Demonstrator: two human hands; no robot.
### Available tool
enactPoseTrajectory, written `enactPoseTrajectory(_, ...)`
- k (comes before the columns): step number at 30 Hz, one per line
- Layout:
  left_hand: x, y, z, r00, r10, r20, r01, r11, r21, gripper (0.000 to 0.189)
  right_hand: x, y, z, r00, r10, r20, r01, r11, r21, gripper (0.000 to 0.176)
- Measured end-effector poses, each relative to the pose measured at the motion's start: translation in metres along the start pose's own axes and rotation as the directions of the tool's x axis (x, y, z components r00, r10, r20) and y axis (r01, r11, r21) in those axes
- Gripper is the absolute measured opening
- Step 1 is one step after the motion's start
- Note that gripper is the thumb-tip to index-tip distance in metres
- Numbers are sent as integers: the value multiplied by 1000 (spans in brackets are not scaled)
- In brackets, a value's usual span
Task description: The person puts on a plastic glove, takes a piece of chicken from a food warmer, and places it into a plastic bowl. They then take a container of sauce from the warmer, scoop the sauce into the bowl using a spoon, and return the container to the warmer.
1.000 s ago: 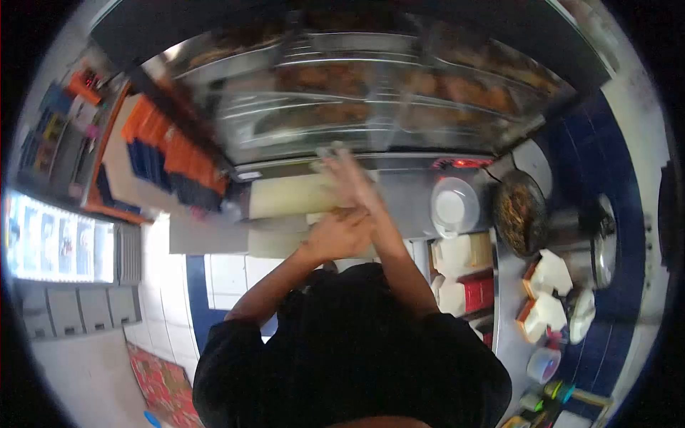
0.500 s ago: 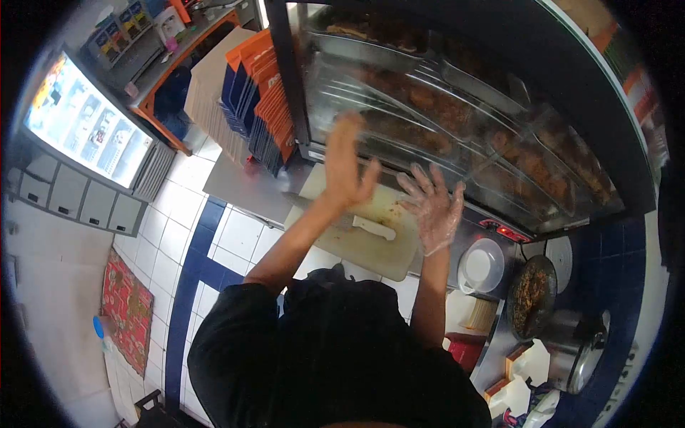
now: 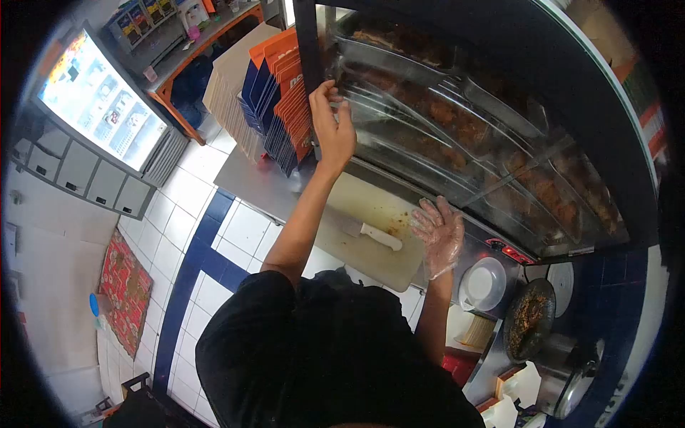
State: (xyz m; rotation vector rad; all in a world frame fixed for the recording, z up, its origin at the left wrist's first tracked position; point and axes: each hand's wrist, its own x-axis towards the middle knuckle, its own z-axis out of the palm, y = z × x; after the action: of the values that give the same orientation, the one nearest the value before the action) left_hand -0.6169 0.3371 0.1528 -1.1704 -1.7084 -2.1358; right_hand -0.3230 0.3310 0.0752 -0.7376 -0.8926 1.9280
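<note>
Lit menu screen [image 3: 100, 107]: far left, one, well apart from the hands.
Flat boxes [image 3: 278, 93]: one upright stack, orange and blue, just left of the warmer; too many to count.
Left hand [image 3: 332, 128]: bare, raised, fingers curled together over the left edge of the glass door [image 3: 428, 121].
Glass door: front of the food warmer, with trays of fried food behind it.
Doing it well: likely best to keep the grip on the edge and slide evenly, with the palm off the pane.
Cutting board [image 3: 357, 207]: one, below the warmer.
Knife [image 3: 374, 234]: one, white handle, lying flat on the board.
Right hand [image 3: 439, 235]: one clear glove, fingers spread apart, holding nothing, at the board's right end.
White bowl [image 3: 483, 283]: one.
Pan [image 3: 529, 317]: one, dark, with food in it.
</note>
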Motion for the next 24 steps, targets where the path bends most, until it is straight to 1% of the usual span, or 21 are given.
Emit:
enactPoseTrajectory(2,1,0,0,1000,-21,-15,21,1000,-17,38,-1,1,-1,1000,18,1,-18,1000,0,71)
enactPoseTrajectory(3,2,-1,0,1000,-7,-19,7,1000,-13,38,-1,1,-1,1000,27,0,-27,1000,0,71)
enactPoseTrajectory(6,5,-5,0,1000,17,-21,-17,1000,-7,39,-3,1,4,997,59,-44,-63,994,-95,78)
enactPoseTrajectory(9,8,-5,0,1000,4,-7,-4,1000,-20,42,-2,5,-5,998,56,17,-54,993,-109,78)
enactPoseTrajectory(11,10,-10,-1,1000,-10,11,11,999,-38,43,-2,7,-9,997,72,14,-70,992,-108,75)
enactPoseTrajectory(14,11,-13,-2,994,-96,44,103,974,-201,44,-3,9,-10,995,103,-13,-104,990,-92,74)
enactPoseTrajectory(18,12,-14,-3,995,-90,46,97,975,-198,55,-3,8,-7,992,124,-20,-126,987,-98,74)
enactPoseTrajectory(20,8,-10,1,995,-92,38,98,979,-180,58,-1,7,-7,994,107,15,-104,987,-122,74)
enactPoseTrajectory(23,-2,-4,11,994,-68,88,87,971,-225,57,0,-1,-3,995,76,61,-65,986,-156,73)
enactPoseTrajectory(24,-10,-6,18,996,9,90,7,984,-176,56,2,-6,-1,996,57,74,-44,985,-167,72)
